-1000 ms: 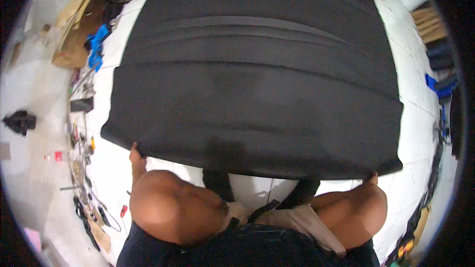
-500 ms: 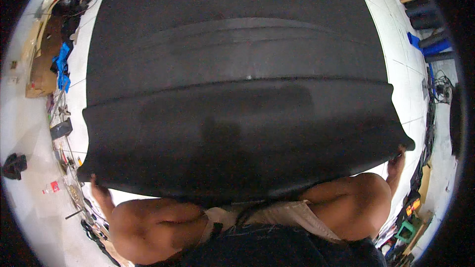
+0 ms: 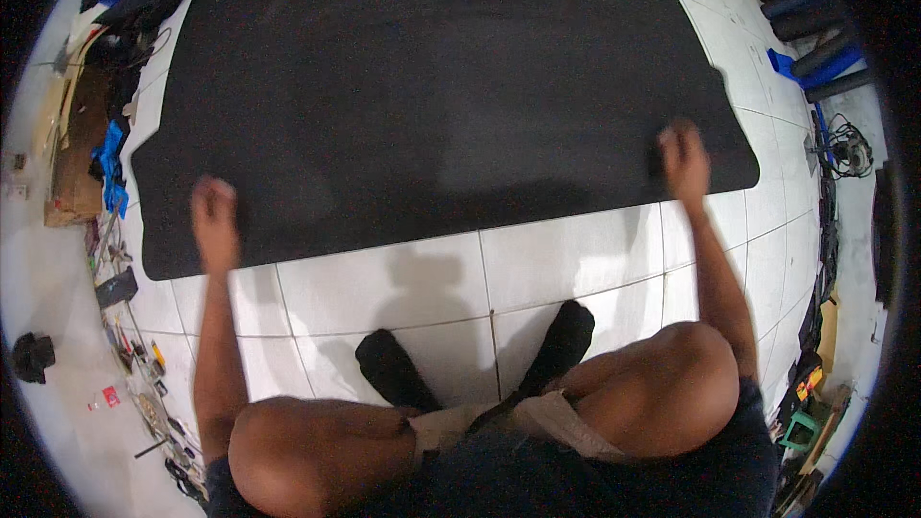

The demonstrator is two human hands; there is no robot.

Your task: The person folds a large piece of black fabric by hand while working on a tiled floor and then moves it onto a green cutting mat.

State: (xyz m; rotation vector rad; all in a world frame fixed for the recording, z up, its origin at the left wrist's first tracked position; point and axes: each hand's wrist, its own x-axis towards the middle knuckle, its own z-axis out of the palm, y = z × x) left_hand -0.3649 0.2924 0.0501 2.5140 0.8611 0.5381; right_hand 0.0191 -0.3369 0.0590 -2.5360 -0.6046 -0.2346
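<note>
A large black mat lies spread over the floor in front of me, its near edge running across beyond my feet. Over its near left part hovers my left hand, fingers loosely bent and nothing visible in them. My right hand is above the near right part, with thumb and fingers somewhat apart and no hold on the edge. Motion blurs both hands slightly. Whether the fingertips touch the mat, I cannot tell.
White floor tiles show between the mat and my dark-socked feet. Along the left wall are a cardboard box, blue material and scattered tools. Dark rolls, cables and a green stool-like object line the right side.
The mat's near edge, earlier raised over my lap and held at both corners, now lies flat on the floor farther away. Both hands have let go and moved forward and inward.
</note>
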